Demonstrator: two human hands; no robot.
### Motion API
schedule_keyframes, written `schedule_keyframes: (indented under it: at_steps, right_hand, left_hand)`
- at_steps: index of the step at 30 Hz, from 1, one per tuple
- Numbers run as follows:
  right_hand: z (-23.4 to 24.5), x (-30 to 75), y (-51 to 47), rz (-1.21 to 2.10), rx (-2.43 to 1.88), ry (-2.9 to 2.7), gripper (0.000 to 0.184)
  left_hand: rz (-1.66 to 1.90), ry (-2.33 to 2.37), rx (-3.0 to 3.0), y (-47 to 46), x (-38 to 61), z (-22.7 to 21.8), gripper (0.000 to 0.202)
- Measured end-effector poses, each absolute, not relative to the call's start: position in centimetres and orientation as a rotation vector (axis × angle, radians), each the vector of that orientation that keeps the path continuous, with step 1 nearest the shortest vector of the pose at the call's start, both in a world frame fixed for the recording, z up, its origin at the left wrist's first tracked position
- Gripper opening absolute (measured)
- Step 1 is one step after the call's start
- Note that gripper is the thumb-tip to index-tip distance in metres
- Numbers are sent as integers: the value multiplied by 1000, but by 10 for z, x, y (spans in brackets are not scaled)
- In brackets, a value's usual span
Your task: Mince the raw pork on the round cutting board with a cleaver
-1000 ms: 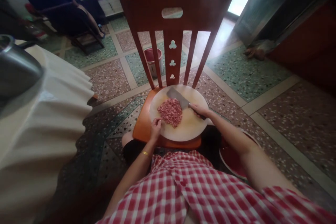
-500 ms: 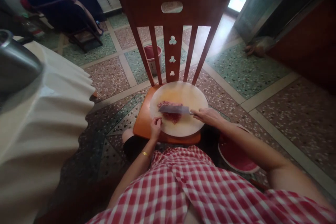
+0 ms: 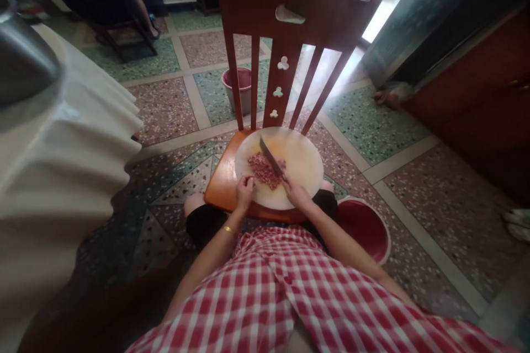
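My right hand [image 3: 297, 193] is wrapped round the handle of a cleaver [image 3: 270, 158]. Its blade points away from me and to the left, over a patch of chopped red meat [image 3: 262, 172]. The meat lies spread on a round, pale chopping board [image 3: 304, 161], left of its middle. At the board's near left rim is my left hand [image 3: 245, 188], its fingers curled together. Whether something small is pinched in them I cannot make out. The board rests on the seat of a wooden chair [image 3: 226, 176].
The chair's backrest [image 3: 290, 5] rises beyond the board. A red basin [image 3: 364, 229] is on the floor by my right leg, and a bin [image 3: 242, 88] stands behind the chair. A cloth-covered table [image 3: 95, 121] is at left. Farther back a person [image 3: 134, 0] sits.
The cleaver has turned from lying crosswise to pointing away from me, and my right hand has come nearer to my body. My left hand keeps its place at the rim. The view has shifted slightly.
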State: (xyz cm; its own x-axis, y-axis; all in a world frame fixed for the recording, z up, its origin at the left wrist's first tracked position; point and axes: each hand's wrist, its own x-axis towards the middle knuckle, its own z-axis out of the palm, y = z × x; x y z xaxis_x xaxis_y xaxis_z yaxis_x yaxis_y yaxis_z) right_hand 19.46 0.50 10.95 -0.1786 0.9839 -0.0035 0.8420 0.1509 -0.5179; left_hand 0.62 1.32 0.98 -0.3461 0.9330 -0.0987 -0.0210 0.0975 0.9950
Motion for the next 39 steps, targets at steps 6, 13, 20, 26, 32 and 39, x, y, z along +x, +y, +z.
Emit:
schedule_keyframes:
  at_steps: [6,13,20,26,32,39]
  right_hand:
    - [139,193,-3,600,-1578,-2148,50]
    - [118,188,-2,662,-1698,-2206,49]
    - [138,193,-1,545,-1494,-2121,51]
    - [111,198,-5,748,-1750,-2237,47]
    - [133,192,1,559,-1449,-2094,49]
    - [118,195,-2,733,-1768,-2253,46]
  left_hand:
    - [1381,1488,951,17,6,12,15]
    - [1413,1487,929,14,1,8,14]
    - [1447,1472,938,16,-3,4,15]
    - [1427,1479,951,17,-2,8,15]
    - [1439,1505,924,18,-2,10,15]
    - [1432,1503,939,17,-6,10,16]
